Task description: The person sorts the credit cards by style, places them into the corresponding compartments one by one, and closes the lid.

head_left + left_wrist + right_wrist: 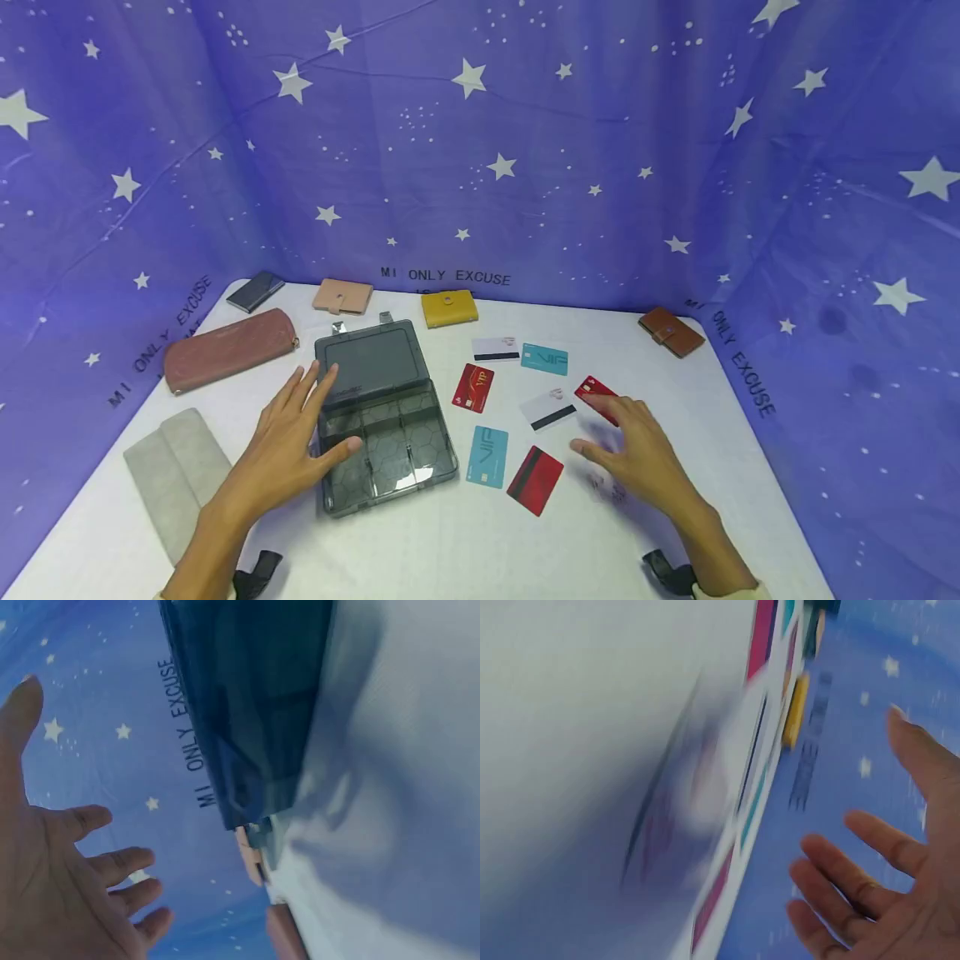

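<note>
My left hand [281, 450], its fingers spread, is over the left edge of a grey see-through plastic box [390, 458]. The lid of the box is folded back, showing several compartments. My right hand [641, 454], also with relaxed, parted fingers, hovers at the right and grips nothing. Its fingertips overlap a red card [595, 392]. Below this hand is a pale, blurred card with reddish print [660, 817]. Toward the box lie a striped white card [548, 408], a striped red card [536, 481], a blue VIP card [487, 457] and a red VIP card [473, 387].
Farther back lie another white card [496, 348] and blue card [544, 359]. Around the table are a yellow card holder [450, 309], a brown one [671, 332], a pink one [342, 297], a black case [256, 292], a reddish-brown pouch [228, 350] and a grey wallet [176, 475].
</note>
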`<state>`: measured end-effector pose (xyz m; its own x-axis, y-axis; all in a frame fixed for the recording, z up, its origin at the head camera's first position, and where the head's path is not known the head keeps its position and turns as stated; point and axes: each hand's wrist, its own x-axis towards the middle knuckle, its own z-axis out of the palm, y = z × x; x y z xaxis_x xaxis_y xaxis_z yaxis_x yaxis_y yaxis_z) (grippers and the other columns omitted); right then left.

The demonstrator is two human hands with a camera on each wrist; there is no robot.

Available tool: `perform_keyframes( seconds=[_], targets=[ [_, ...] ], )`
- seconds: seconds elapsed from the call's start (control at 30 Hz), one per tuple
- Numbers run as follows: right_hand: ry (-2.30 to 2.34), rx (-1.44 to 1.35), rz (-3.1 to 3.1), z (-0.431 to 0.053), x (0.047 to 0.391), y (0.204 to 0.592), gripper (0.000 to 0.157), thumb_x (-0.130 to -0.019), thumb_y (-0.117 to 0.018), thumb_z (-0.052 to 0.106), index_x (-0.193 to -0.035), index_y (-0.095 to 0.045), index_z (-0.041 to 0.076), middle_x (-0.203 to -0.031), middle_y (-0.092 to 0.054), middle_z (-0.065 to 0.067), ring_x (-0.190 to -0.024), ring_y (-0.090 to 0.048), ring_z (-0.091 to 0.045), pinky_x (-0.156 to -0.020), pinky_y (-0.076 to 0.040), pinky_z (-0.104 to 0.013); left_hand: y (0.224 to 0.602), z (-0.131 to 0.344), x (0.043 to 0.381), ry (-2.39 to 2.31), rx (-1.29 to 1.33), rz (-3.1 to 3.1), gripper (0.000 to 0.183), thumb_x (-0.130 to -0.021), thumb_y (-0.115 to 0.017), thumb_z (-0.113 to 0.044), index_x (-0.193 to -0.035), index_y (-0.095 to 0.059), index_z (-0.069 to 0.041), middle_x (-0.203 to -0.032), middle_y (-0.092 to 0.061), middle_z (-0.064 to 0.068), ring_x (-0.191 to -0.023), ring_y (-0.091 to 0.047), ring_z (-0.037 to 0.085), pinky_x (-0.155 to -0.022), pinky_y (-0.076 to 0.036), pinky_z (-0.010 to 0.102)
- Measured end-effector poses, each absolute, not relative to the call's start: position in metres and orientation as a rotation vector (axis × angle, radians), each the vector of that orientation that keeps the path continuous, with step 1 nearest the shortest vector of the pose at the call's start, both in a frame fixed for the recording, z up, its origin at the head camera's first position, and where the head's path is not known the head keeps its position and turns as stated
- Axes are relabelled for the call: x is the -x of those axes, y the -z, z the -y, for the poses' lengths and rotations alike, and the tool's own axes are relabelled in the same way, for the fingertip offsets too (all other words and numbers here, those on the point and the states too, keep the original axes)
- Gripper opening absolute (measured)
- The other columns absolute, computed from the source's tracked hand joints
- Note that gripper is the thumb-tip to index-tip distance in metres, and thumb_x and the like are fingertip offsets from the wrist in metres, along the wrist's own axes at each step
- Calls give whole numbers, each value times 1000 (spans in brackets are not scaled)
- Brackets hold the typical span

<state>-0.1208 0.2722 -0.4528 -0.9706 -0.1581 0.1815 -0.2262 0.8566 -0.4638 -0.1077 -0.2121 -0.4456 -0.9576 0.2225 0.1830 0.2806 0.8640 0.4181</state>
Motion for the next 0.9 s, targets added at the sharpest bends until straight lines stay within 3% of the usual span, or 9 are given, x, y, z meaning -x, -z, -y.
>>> perform_keyframes(
  seconds=[0.1, 0.23, 0.37, 0.53, 0.7, 0.9],
  targets=[
    [-772, -355, 2979, -249, 119, 459, 69, -72, -85, 54, -126, -63, 19, -113, -62, 0, -105, -55, -20, -91, -46, -48, 454, 215, 103, 784, 398, 2900, 102, -85, -69, -61, -161, -8, -33, -166, -15, 14, -151, -16, 42, -110, -19, 70],
    [-634, -338, 3106, -223, 113, 465, 71, -64, -88, 57, -117, -64, 17, -96, -57, 3, -90, -49, -16, -81, -43, -37, 465, 222, 94, 859, 394, 2891, 103, -83, -78, -49, -161, -15, -29, -159, -28, 19, -144, -27, 42, -108, -28, 68],
    [-498, -284, 3175, -207, 107, 468, 78, -57, -91, 57, -112, -63, 10, -90, -53, 1, -83, -46, -16, -75, -41, -35, 472, 227, 85, 905, 365, 2870, 99, -82, -82, -39, -159, -23, -24, -147, -43, 17, -135, -41, 40, -104, -36, 64],
    [-578, -241, 3192, -200, 106, 470, 61, -59, -95, 44, -97, -58, 13, -87, -45, 1, -81, -43, -14, -69, -38, -31, 478, 229, 79, 973, 350, 2840, 96, -79, -85, -29, -157, -31, -17, -125, -60, 11, -109, -62, 28, -92, -51, 50],
    [-640, -236, 3169, -202, 108, 471, 55, -65, -94, 34, -99, -55, 15, -90, -46, 1, -81, -44, -13, -72, -39, -30, 482, 229, 77, 976, 297, 2851, 91, -78, -86, -28, -153, -39, -11, -113, -63, 5, -92, -62, 16, -81, -55, 38],
    [-619, -228, 3167, -207, 113, 472, 49, -67, -93, 32, -95, -57, 15, -89, -47, 0, -81, -44, -13, -72, -37, -33, 481, 227, 78, 963, 295, 2859, 85, -79, -85, -27, -150, -43, -6, -113, -63, 2, -87, -61, 13, -73, -52, 29]
  ],
)
